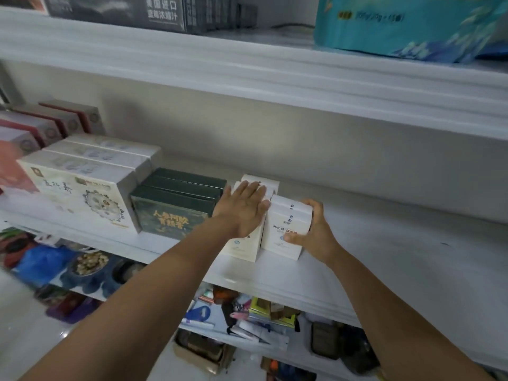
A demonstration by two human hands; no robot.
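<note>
Nearest the camera, below the dark green boxes (170,210), there's a jumble of small items (247,314), too blurry to make out. Up on the white shelf (384,257), a bit right of the green boxes, the right hand (313,232) grips a pair of white boxes (288,224): thumb on the front face, fingers curled round the right side. The pair stands upright, touching the white box row (242,247) that sits just right of the green boxes. The left hand (244,207) lies flat on that row, fingers straight, holding nothing. Cream boxes (82,193) stand right against the green boxes' left. Far above and to the right, a teal bag (398,26) sits.
</note>
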